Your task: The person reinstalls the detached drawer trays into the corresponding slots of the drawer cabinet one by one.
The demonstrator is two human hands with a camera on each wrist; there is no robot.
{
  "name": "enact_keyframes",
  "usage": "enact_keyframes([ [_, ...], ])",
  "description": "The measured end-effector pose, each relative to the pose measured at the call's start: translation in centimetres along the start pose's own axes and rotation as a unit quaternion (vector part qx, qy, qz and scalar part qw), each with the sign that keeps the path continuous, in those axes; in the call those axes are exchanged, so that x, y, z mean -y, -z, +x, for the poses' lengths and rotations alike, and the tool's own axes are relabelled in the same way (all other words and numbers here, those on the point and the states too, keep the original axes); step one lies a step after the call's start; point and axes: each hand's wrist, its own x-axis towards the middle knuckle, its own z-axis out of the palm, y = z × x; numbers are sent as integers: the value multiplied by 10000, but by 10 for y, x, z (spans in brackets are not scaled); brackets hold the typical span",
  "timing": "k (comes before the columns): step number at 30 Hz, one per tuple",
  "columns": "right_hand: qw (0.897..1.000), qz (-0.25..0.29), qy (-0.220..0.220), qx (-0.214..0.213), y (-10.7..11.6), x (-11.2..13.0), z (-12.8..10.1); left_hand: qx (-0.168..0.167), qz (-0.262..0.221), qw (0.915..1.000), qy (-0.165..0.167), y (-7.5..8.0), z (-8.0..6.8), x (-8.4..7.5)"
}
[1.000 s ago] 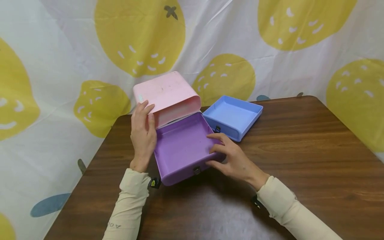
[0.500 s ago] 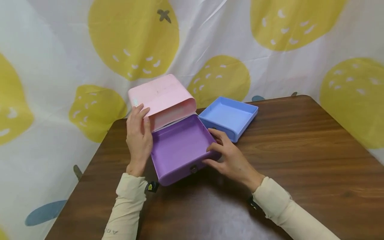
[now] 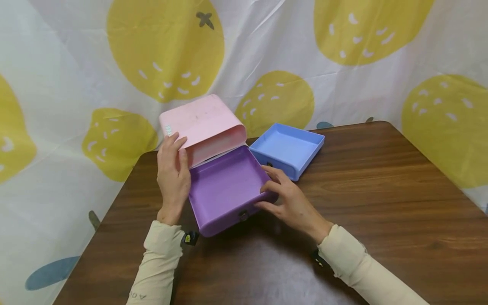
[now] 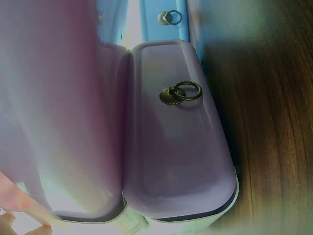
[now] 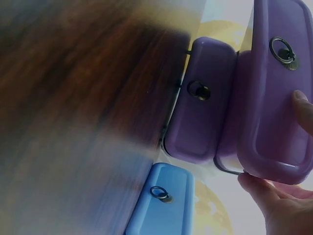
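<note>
Purple drawer slid further out | right hand grips its corner | left hand flat on pink case

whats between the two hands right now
In the head view, the purple drawer fills that stretch: the left hand rests along its left side and the pink case, the right hand grips its front right corner.

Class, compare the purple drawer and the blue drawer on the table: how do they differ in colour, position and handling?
The purple drawer lies partly inside the pink case; the blue drawer lies wholly out on the table. The right hand grips the purple drawer; no hand holds the blue one. Both are shallow, open-topped and carry a small ring pull.
</note>
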Motion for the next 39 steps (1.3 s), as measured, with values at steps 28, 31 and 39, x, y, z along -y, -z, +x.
enact_keyframes([
  [28, 9998, 78, -67, -187, -8, -2, 9, 61, -18, 10000, -1, 0, 2, -3],
  [31, 9996, 112, -130, -208, -10, -3, 10, 64, -19, 10000, -19, -1, 1, -3],
  [39, 9994, 170, -164, -262, -11, -4, 15, -39, -15, 10000, -33, 1, 0, -1],
])
